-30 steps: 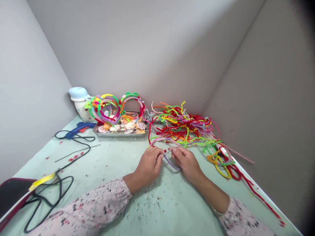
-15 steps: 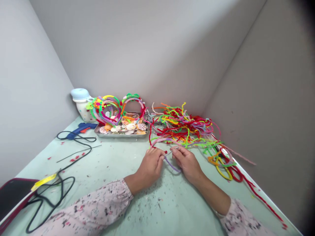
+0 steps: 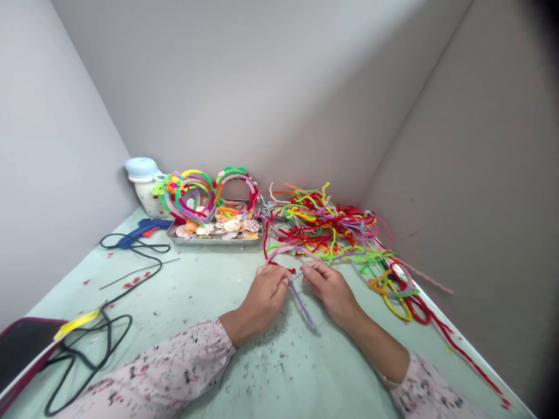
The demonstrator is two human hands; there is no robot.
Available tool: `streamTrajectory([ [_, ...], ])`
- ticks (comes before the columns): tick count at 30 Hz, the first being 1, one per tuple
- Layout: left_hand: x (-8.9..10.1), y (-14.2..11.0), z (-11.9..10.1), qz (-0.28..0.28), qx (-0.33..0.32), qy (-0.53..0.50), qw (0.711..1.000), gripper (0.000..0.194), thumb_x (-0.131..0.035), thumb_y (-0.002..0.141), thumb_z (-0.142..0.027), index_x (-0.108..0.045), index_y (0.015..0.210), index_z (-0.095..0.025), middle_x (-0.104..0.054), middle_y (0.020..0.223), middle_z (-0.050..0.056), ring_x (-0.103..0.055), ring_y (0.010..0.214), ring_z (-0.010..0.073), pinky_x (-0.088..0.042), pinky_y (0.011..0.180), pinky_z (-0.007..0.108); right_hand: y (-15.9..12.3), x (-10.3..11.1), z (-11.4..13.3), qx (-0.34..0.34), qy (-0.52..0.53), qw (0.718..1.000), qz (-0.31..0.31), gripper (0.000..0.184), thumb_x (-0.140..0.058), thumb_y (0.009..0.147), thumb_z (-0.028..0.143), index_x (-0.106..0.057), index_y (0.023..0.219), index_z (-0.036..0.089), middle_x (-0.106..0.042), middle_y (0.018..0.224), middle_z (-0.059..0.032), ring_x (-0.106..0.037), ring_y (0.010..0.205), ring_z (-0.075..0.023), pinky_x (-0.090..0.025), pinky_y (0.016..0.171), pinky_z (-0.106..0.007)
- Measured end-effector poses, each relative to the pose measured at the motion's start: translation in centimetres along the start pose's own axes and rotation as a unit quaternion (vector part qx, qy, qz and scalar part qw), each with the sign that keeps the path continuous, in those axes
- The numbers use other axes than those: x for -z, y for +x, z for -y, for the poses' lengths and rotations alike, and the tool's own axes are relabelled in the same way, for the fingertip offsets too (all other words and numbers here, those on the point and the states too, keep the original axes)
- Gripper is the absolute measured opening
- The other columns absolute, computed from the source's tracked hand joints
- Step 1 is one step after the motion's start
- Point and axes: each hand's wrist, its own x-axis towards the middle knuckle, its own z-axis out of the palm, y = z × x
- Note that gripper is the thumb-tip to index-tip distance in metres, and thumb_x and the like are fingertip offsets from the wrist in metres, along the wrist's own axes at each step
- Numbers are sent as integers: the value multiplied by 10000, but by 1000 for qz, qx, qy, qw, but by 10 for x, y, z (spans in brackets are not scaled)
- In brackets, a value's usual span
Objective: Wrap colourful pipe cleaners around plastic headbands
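1. The arched band lies to the right of the metal tray and nearer the person. It is a slim, fuzzy curve, mostly pale pink with a lilac stretch toward its right side; both ends run in behind the hands.
2. A purple pipe cleaner, soft and nearly straight, hangs from the fingertips of the left hand, slanting down and away from the tray, its loose tip a little blurred.
3. A narrow grey strip bridges the gap between the hands; whether it belongs to the band cannot be told.
4. The left hand, the nearer one to the tray, is closed, thumb against forefinger, pinching the pipe cleaner's upper end.
5. The right hand, farther right of the tray, has thumb and forefinger pressed together on the strip; its other fingers curl inward, and what they hold cannot be seen.
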Motion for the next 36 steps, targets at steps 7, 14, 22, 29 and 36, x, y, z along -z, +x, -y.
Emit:
streamTrajectory([
  [7,2,0,-1,5,6,-9,1000,200,-343,901,-210,-518,809,-186,-597,828,23,-516,850,180,-340,859,344,1,0,-1,5,3,1000,-1,327,-607,797,509,-593,719,191,-455,589,40,-266,450,-79,-184,429,-233],
  [14,0,0,-2,-20,-12,44,999,87,-458,800,-157,-526,845,-188,-576,810,24,-503,825,195,-367,815,355,0,0,0,-11,29,1000,1,333,-616,785,521,-582,696,202,-367,511,63,-240,420,-82,-148,411,-242],
  [22,-2,-1,1,-65,-52,68,994,71,-529,836,-160,-550,898,-186,-609,875,37,-519,873,205,-377,850,369,0,0,-2,-9,37,999,-8,317,-605,809,497,-582,713,196,-409,522,64,-269,427,-80,-189,420,-244],
  [29,0,0,0,-84,-71,81,991,84,-587,850,-192,-576,933,-195,-640,887,24,-539,878,196,-368,853,363,0,1,-2,7,58,998,-11,295,-619,800,474,-610,766,181,-538,683,29,-336,451,-64,-220,427,-239],
  [36,0,0,2,-95,-74,86,989,76,-605,848,-222,-580,916,-201,-653,875,30,-556,873,206,-382,845,371,0,1,-1,5,46,999,-10,323,-610,800,509,-598,772,187,-523,652,33,-334,448,-74,-229,429,-236],
])
